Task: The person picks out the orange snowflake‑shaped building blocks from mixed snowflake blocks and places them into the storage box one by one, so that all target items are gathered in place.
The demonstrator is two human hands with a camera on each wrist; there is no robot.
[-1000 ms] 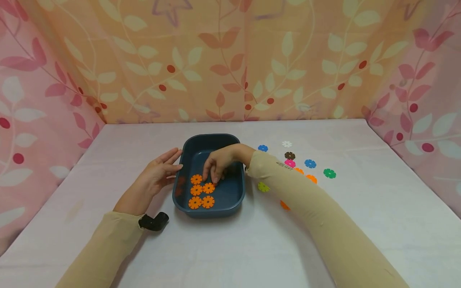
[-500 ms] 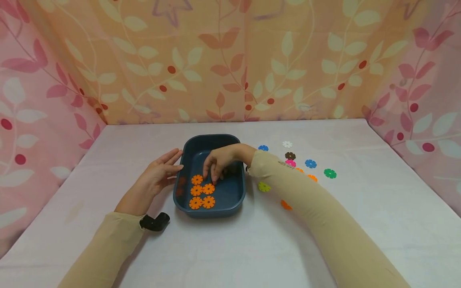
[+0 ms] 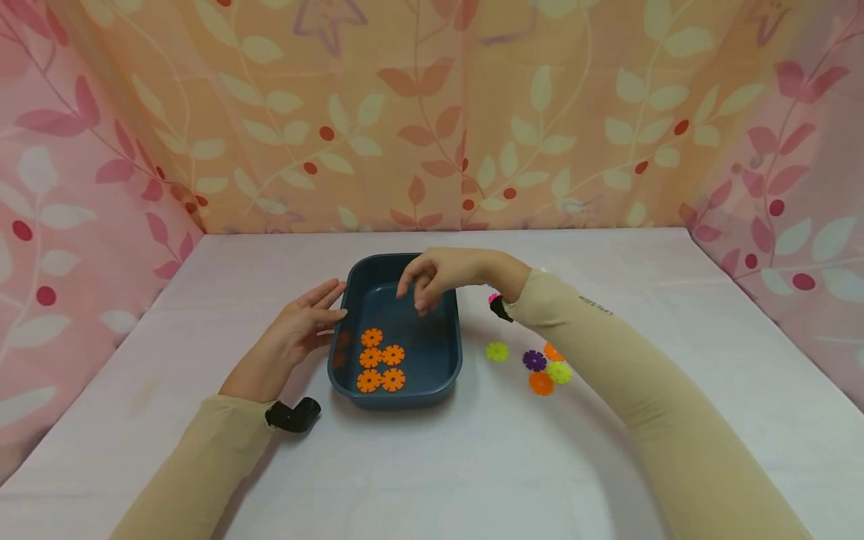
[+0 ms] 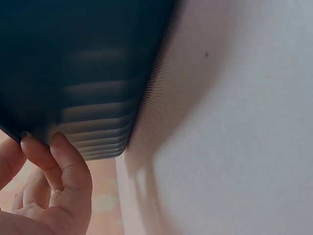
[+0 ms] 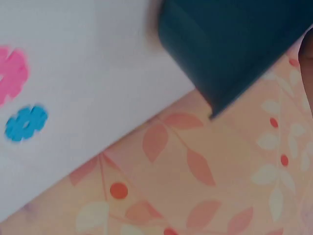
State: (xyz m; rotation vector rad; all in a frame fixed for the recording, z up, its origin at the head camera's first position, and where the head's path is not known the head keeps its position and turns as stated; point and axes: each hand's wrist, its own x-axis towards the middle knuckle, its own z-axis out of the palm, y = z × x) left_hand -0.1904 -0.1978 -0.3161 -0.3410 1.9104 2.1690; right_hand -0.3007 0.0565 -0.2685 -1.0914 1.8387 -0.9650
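The left hand (image 3: 293, 326) rested relaxed fingers against the navy basin (image 3: 439, 375); the right hand (image 3: 442, 276) hung loosely bent above it, holding nothing visible. Five orange snowflake discs (image 3: 371, 357) lay inside. A low-sweeping right sleeve (image 3: 634, 375) could have scattered the loose snowflake discs (image 3: 535, 361) on the desk (image 3: 472, 472).

Left sleeve (image 3: 192, 469): beige, close-fitting, wrist-length
Right sleeve (image 3: 607, 367): matching beige, creased along the forearm
Lettering (image 3: 595, 305): small, dark, unreadable
Left wrist device (image 3: 295, 415): black, glossy, bent
Right wrist device (image 3: 500, 308): black, partly hidden
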